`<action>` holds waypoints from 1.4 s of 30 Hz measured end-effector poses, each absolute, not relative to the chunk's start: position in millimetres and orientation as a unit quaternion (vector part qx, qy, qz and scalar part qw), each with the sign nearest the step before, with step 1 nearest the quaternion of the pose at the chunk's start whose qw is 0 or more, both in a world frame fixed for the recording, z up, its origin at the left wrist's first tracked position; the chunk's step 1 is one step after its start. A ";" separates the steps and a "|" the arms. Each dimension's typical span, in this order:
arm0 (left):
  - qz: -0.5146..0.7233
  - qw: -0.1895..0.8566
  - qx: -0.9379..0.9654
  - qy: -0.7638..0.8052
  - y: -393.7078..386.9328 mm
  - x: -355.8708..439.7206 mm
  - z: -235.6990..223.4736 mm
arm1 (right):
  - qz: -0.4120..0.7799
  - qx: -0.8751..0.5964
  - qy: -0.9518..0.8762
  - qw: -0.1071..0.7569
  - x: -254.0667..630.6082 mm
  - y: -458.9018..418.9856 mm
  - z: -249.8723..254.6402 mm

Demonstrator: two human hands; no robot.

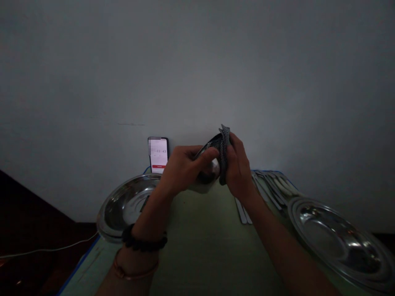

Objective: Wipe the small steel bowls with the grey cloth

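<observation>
My left hand [188, 166] is closed around a shiny, rounded metal piece [215, 167], thumb laid across its near side. Its full shape is hidden by my fingers, so I cannot tell its exact kind; it looks like a small bowl or cup. In my right hand [237, 164] is a grey patterned cloth [224, 154], bunched up and pressed against the right side of the metal piece. Both hands are raised over the far part of the table [216, 255], close together in front of the wall.
A wide steel basin [112, 209] stands at left with a dark item partly visible inside. Another steel basin [348, 263] is at right. Several pieces of flat metal cutlery [271, 189] lie beyond it. A phone [159, 154] showing a timer leans on the wall [197, 74].
</observation>
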State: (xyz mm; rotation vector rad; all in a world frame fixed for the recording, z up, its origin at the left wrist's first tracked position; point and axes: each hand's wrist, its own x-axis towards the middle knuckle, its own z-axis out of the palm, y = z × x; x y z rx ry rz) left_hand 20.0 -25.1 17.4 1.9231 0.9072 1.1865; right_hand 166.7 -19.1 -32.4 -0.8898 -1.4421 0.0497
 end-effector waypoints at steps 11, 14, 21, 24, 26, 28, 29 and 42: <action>0.494 0.433 0.677 0.332 -13.2 13.2 7.9 | 0.073 -0.422 -0.605 0.672 172.9 -10.1 -30.0; 0.503 0.424 0.665 0.352 -9.4 15.3 6.0 | 0.056 -0.421 -0.603 0.675 174.1 -6.2 -29.1; 0.509 0.401 0.668 0.366 -4.6 20.0 3.8 | 0.049 -0.423 -0.610 0.668 178.6 -1.1 -30.2; 0.508 0.409 0.670 0.354 -5.8 23.7 5.1 | 0.043 -0.426 -0.607 0.669 181.7 -3.4 -27.7; 0.513 0.410 0.672 0.344 -7.4 26.0 5.5 | 0.043 -0.429 -0.603 0.671 183.8 -5.8 -25.1; 0.518 0.408 0.670 0.341 -9.0 27.0 5.3 | 0.049 -0.431 -0.603 0.669 184.7 -8.2 -23.0; 0.518 0.409 0.668 0.344 -9.8 26.9 5.1 | 0.054 -0.431 -0.606 0.666 184.6 -9.1 -22.5; 0.563 0.408 0.562 0.447 -10.0 10.8 14.5 | 0.024 -0.381 -0.657 0.650 181.4 -15.1 -17.5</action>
